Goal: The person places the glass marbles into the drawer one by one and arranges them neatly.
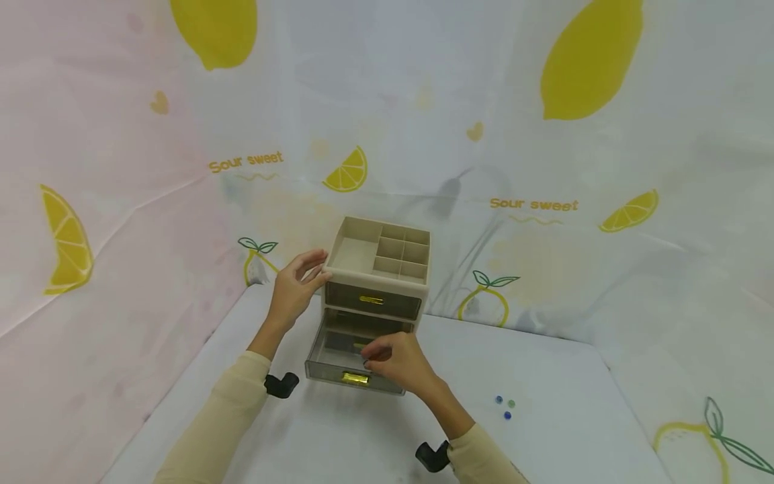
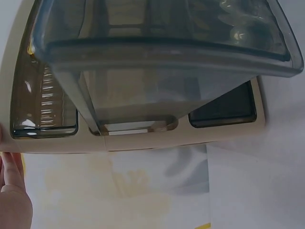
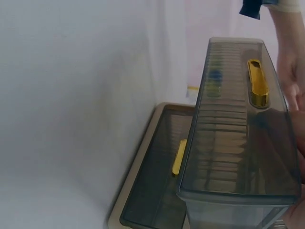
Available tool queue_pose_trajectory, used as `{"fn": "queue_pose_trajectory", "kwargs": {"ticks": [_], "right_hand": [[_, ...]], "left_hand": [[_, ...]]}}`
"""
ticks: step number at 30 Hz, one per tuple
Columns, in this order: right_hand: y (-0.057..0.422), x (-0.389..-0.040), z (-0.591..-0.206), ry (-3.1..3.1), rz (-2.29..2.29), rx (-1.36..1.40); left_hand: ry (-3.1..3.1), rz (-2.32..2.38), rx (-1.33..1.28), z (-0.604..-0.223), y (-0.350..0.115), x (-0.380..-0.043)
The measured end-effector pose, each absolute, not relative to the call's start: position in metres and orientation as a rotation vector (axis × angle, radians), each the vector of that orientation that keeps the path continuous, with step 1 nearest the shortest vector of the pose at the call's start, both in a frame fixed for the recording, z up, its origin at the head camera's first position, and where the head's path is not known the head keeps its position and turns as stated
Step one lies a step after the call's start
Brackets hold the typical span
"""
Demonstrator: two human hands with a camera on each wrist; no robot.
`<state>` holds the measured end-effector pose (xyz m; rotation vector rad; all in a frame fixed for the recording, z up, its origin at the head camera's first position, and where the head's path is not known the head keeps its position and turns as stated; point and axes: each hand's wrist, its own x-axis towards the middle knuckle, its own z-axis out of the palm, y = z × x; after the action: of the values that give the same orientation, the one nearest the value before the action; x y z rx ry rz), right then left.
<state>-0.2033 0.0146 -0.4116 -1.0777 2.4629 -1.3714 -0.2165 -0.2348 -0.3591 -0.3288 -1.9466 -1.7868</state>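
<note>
A beige desktop drawer organizer (image 1: 375,274) stands with its lower smoky clear drawer (image 1: 326,370) pulled out. My left hand (image 1: 296,286) rests against its upper left side, thumb near the front corner and fingers further back. Over the pulled-out drawer my right hand (image 1: 399,359) is bent, thumb and forefinger pinching a small dark marble (image 1: 365,363) mostly hidden by the fingertips. Through the drawer front in the right wrist view, a blue marble (image 3: 215,75) and greenish ones show. The left wrist view has the drawer front (image 2: 167,52) looming close, with left fingers (image 2: 12,176) at the organizer's edge.
Two blue marbles, one of them nearer the front (image 1: 507,415), and a green marble (image 1: 511,404) lie on the white table (image 1: 562,383) to the right. The upper drawer (image 1: 345,296) is closed. Divided compartments (image 1: 402,250) top the organizer. A lemon-print cloth (image 1: 423,148) hangs behind.
</note>
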Motion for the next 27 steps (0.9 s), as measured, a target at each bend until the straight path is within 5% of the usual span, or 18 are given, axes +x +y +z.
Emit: {"fn": "queue_pose_trajectory", "kwargs": {"ticks": [27], "right_hand": [[-0.003, -0.219, -0.407, 2.455, -1.020, -1.087]], "left_hand": [[-1.977, -1.773, -0.312, -0.357, -0.235, -0.214]]}}
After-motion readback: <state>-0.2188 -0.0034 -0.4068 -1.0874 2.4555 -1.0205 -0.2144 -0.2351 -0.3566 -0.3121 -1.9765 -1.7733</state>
